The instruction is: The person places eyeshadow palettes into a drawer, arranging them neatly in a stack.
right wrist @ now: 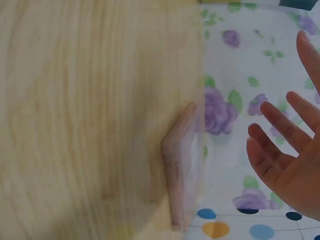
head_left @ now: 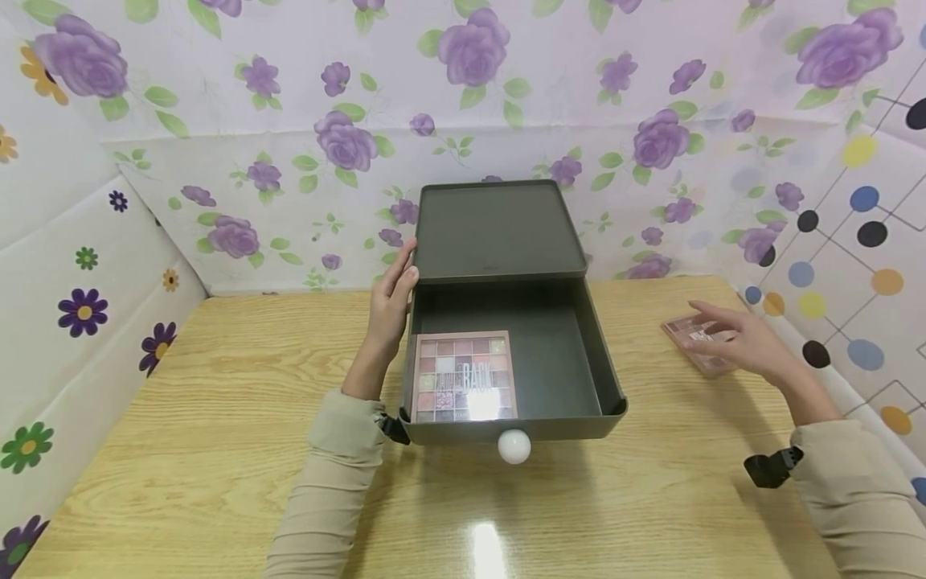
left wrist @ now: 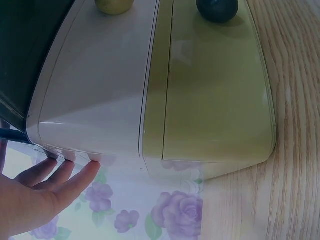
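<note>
On the desk (head_left: 217,450), my left hand (head_left: 391,305) rests flat against the box (head_left: 499,233); my right hand (head_left: 738,342) hovers spread over the palette (head_left: 698,346) (right edge).

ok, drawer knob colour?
White: the round knob on the front of the dark grey drawer. Clearest in the head view.

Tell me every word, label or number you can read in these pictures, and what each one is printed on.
"BACK": large pale letters on the clear lid of the eyeshadow palette lying in the open drawer; the smaller print left of it is too blurred to read.
Small mark on the front edge of the box top: too small to read.
Second palette on the table under the right hand: no readable text.
Wrist views: none.
</note>
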Motion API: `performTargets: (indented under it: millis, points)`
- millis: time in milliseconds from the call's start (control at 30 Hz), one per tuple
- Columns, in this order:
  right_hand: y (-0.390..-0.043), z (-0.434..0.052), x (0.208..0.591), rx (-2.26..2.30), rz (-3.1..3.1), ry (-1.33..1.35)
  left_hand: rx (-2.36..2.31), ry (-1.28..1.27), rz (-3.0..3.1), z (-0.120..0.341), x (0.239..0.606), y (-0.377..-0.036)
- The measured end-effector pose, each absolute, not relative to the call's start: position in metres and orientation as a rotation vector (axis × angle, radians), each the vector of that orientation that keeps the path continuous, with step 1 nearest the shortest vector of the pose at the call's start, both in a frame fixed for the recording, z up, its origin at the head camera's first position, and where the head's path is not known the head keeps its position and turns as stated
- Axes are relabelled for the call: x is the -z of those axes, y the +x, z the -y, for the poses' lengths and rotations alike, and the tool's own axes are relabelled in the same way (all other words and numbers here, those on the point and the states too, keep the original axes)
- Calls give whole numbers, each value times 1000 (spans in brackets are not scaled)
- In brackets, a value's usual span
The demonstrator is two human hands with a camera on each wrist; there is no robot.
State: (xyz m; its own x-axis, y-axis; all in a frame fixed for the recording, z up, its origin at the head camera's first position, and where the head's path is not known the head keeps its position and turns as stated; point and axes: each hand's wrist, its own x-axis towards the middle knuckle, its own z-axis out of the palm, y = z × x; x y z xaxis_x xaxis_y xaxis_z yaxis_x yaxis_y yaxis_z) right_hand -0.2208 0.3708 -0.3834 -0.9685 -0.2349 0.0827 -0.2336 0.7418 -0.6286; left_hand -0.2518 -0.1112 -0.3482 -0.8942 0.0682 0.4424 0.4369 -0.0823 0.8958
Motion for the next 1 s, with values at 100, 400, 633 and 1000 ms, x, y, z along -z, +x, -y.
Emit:
performTargets:
  millis: [100,400,633,1000]
  points:
    - [-223,-379,389,1017,-2916,-386,2059,-550,1940,111,348,-252]
    - [-228,-398,405,846,-2963,-393,2040,-531,1947,111,350,-253]
    - [-225,-407,417,696,-2917,-292,2041,-546,1942,112,350,-253]
    - [-224,-408,419,648,-2791,-168,2060,-571,1915,112,350,-253]
